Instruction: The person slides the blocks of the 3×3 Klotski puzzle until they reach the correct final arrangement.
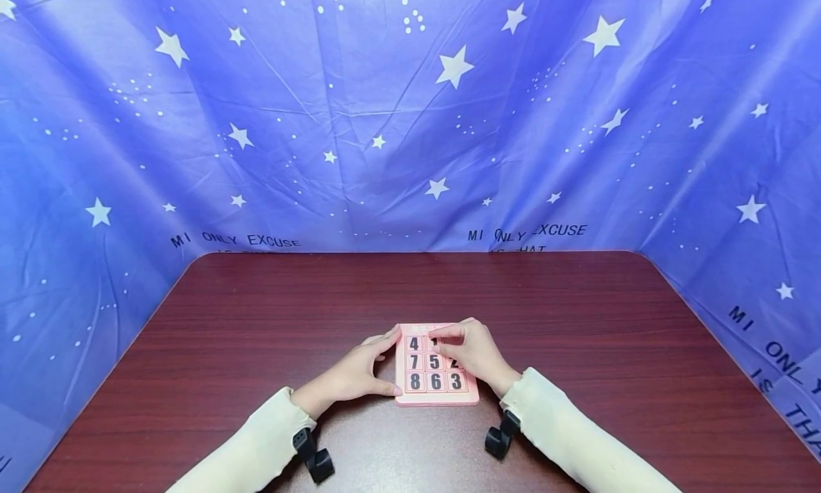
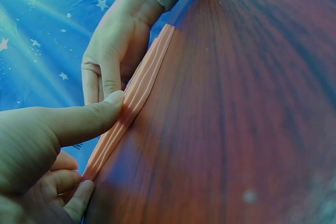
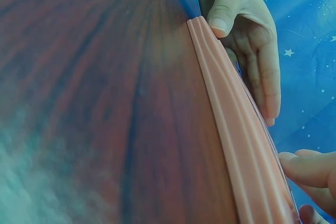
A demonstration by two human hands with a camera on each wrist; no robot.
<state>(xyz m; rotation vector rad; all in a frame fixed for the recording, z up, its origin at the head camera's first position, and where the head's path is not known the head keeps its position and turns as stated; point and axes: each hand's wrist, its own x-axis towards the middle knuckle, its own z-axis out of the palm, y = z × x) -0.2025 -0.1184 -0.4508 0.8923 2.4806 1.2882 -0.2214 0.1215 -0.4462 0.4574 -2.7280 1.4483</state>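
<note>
Left grip (image 1: 355,370) holding puzzle (image 1: 437,400), right grip (image 1: 477,352) touching tiles (image 1: 435,362)

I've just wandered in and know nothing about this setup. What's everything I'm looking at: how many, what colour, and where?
Number board: 1, pink, on the table, between the hands
Numbered tiles: 8 showing, some partly covered, pink with black digits, in the board
Table: 1, reddish brown, under the board
Starry backdrop: seemingly 1, blue with white stars and black lettering, behind and beside the table
Wrist cameras: 2, black, one at each wrist
Sleeves: 2, cream, one per arm
Left hand: 1, bare, at the board's left edge
Right hand: 1, bare, over the board's upper right
</note>
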